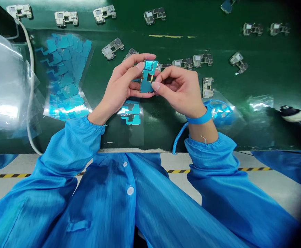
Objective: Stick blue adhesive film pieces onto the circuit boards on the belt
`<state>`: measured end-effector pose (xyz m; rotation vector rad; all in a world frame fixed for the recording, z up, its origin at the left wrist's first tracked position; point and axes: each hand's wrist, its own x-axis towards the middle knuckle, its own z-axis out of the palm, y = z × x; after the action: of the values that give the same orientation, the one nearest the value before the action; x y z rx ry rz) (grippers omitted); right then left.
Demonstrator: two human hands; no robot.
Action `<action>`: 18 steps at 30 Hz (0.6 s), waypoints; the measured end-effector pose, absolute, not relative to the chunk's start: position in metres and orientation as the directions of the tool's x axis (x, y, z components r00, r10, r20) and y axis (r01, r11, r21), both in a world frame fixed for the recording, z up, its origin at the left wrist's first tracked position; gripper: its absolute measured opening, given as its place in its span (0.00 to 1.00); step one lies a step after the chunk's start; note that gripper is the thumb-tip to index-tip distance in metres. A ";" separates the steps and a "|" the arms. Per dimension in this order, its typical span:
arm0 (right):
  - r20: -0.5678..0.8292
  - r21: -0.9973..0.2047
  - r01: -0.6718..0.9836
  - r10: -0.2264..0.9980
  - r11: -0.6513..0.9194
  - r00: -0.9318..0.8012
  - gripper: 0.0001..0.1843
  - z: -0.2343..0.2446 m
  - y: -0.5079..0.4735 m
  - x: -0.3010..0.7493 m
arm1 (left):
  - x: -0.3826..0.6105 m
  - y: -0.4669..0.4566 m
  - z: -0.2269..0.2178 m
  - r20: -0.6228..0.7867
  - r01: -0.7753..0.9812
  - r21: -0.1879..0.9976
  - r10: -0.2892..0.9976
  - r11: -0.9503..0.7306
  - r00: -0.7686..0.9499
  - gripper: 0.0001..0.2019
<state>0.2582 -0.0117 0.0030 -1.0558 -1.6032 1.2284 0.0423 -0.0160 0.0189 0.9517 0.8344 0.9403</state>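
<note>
A small circuit board (pixel 147 86) with blue film over much of its face is held upright between my two hands, above the green table. My left hand (pixel 124 77) grips it by its left and upper edges, thumb near the top corner and fingers behind. My right hand (pixel 178 88) pinches the board's lower right edge between thumb and forefinger; its other fingers are curled in. A blue wrist strap (pixel 199 119) with a coiled cord circles my right wrist. Below the board, cut blue film pieces (pixel 133 119) lie on a clear sheet near the table's front edge.
Several circuit boards (pixel 66 19) lie spread over the green table (pixel 130 32). On the left are a clear bag of blue film pieces (pixel 66 65), a white cable (pixel 31 79) and clear plastic bags (pixel 6 82). Another bag (pixel 221 115) and a black-and-white object (pixel 293 113) lie right.
</note>
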 end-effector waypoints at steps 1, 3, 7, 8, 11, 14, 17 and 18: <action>0.120 -0.979 0.125 0.948 0.163 -0.295 0.30 0.003 -0.012 0.258 | 0.042 -0.016 0.019 -0.166 -0.277 0.920 0.917 0.276 0.363 0.16; 0.114 -0.981 0.117 0.950 0.154 -0.292 0.30 0.003 -0.012 0.258 | 0.043 -0.017 0.021 -0.163 -0.289 0.917 0.918 0.276 0.362 0.15; 0.100 -0.985 0.105 0.955 0.134 -0.279 0.30 0.004 -0.013 0.257 | 0.044 -0.020 0.026 -0.154 -0.327 0.904 0.923 0.275 0.352 0.14; 0.093 -0.986 0.106 0.957 0.127 -0.275 0.30 0.005 -0.013 0.257 | 0.044 -0.020 0.026 -0.158 -0.322 0.905 0.923 0.277 0.351 0.13; 0.073 -0.989 0.108 0.961 0.105 -0.266 0.30 0.007 -0.014 0.257 | 0.044 -0.019 0.024 -0.169 -0.280 0.919 0.920 0.277 0.354 0.16; 0.059 -0.990 0.112 0.963 0.091 -0.262 0.29 0.008 -0.015 0.256 | 0.042 -0.017 0.020 -0.166 -0.253 0.930 0.918 0.268 0.360 0.19; 0.044 -0.990 0.116 0.963 0.077 -0.265 0.28 0.009 -0.015 0.257 | 0.042 -0.015 0.018 -0.168 -0.258 0.927 0.916 0.272 0.364 0.20; 0.040 -0.991 0.115 0.963 0.074 -0.267 0.28 0.009 -0.015 0.257 | 0.042 -0.016 0.018 -0.166 -0.262 0.926 0.916 0.273 0.366 0.21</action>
<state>0.2569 -0.0149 0.0091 -1.1184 -1.5265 1.2976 0.0418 -0.0155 0.0177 0.9653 0.8380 0.9314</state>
